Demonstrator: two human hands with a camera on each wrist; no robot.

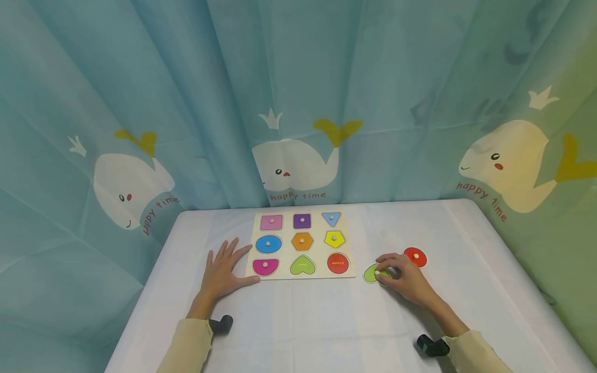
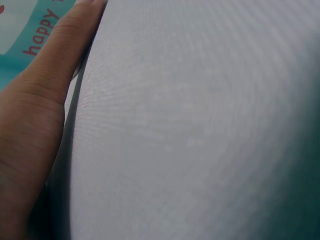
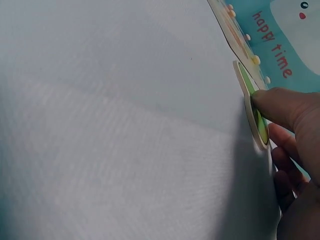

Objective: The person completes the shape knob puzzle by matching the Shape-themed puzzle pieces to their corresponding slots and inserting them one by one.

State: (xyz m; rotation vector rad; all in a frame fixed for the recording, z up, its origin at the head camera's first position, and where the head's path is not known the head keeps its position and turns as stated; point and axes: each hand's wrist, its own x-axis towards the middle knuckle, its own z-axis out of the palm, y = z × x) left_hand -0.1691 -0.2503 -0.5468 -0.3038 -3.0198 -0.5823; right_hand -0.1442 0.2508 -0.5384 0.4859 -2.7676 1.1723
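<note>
A wooden peg puzzle board point(image 1: 289, 255) lies on the table, bearing several coloured shapes with knobs. In its front row, the green heart point(image 1: 302, 264) and the red circle point(image 1: 338, 263) show printed words and no knob. My left hand point(image 1: 223, 273) is spread at the board's left edge, fingertips and thumb touching it. To the right of the board, my right hand point(image 1: 404, 278) pinches the white knob of a green puzzle piece point(image 3: 259, 122) between thumb and fingers. The fingers partly cover its outline in the head view. Just behind that hand lies a red round puzzle piece point(image 1: 416, 256).
A white cloth covers the table point(image 1: 322, 331). Behind and beside it hangs a blue-green curtain point(image 1: 298, 67) printed with whales. A dark wrist camera point(image 1: 221, 325) sits at the left cuff, and another wrist camera point(image 1: 432, 346) at the right cuff.
</note>
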